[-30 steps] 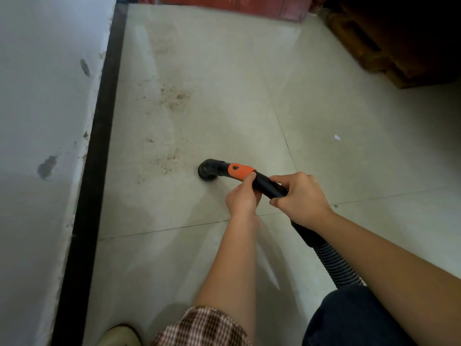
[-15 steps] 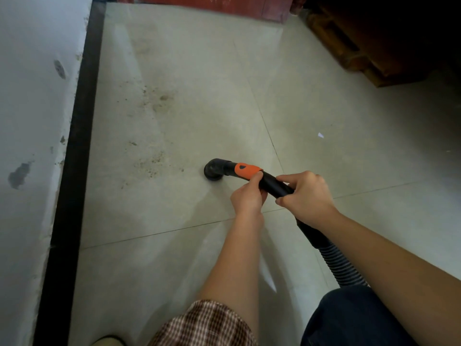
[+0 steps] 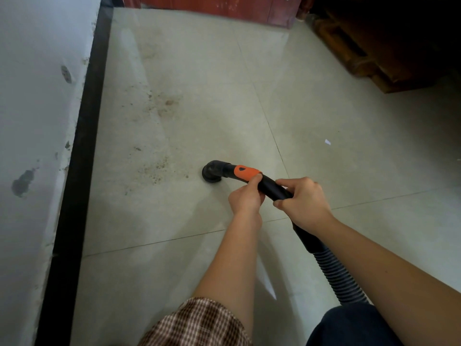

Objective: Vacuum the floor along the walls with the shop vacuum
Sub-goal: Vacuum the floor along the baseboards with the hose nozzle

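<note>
Two hands (image 3: 245, 198) (image 3: 303, 204), one vacuum hose (image 3: 335, 272).

Both forearms extended forward and down. The left hand (image 3: 245, 199) and right hand (image 3: 305, 204), close together, each gripped the vacuum hose handle (image 3: 271, 187).

open tile floor, hemmed on three sides
the tiled floor (image 3: 199, 71) lies open ahead of the vacuum nozzle (image 3: 211, 173); the wall (image 3: 37, 121) and its black baseboard (image 3: 82, 146) bound the left, a red cabinet (image 3: 212, 6) closes the far end, dark wooden furniture (image 3: 374, 58) blocks the far right.
</note>
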